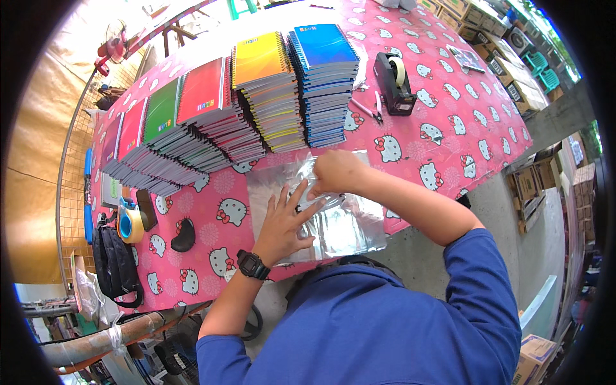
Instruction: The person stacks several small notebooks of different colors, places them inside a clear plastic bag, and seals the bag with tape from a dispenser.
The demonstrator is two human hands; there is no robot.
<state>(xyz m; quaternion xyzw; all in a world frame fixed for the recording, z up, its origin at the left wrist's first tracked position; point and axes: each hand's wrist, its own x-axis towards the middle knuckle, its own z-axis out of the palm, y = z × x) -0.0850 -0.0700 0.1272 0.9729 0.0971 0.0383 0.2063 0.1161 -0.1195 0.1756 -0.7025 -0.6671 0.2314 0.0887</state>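
Observation:
Shiny clear plastic sheets (350, 228) lie flat at the table's near edge, in front of my body. My left hand (290, 224) is spread on their left part, palm down with fingers apart; a black watch (253, 264) is on that wrist. Closed over the upper part of the plastic, my right hand (337, 173) has its fingers curled down against it. Its fingertips are partly hidden, and it seems to pinch the plastic. Just beyond my hands stand stacks of spiral notebooks, among them a blue stack (324, 77), a yellow stack (266, 83) and a red stack (212, 102).
Green notebooks (163, 115) continue the row leftward. A black tape dispenser (394, 86) and pink-handled pliers (369, 110) lie right of the stacks. At left are a black pouch (183, 235), a tape roll (130, 224) and a black backpack (115, 263). Cardboard boxes (516, 80) stand beyond the table.

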